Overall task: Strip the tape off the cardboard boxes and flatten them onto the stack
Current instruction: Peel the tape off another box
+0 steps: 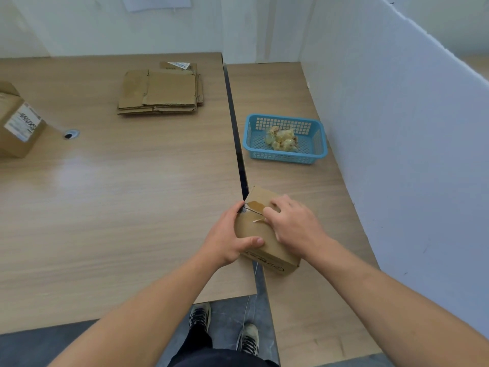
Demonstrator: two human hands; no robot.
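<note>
While you look down at the gap between the two tables, this is what lies before you:

Box in hand: a small brown cardboard box, closed, sitting on the near left edge of the right table and hanging partly over the gap; dark print runs along its near side.
Tape: a clear strip lifted off the far top corner, shiny and wrinkled, leaving a torn, lighter patch of cardboard under it.
Your left hand: wrapped around the box's left side, thumb pressed flat on the top face, fingers curled over the far left corner.
Your right hand: lying on the top of the box, fingertips pinched narrow at the loose tape end.
Stack: flattened boxes piled on the far part of the left table, well apart from your hands.
Waiting box: one more taped, labelled box at the left table's left edge.
Basket: a blue basket on the right table beyond your box, holding a wad of yellowish balled-up tape.
</note>
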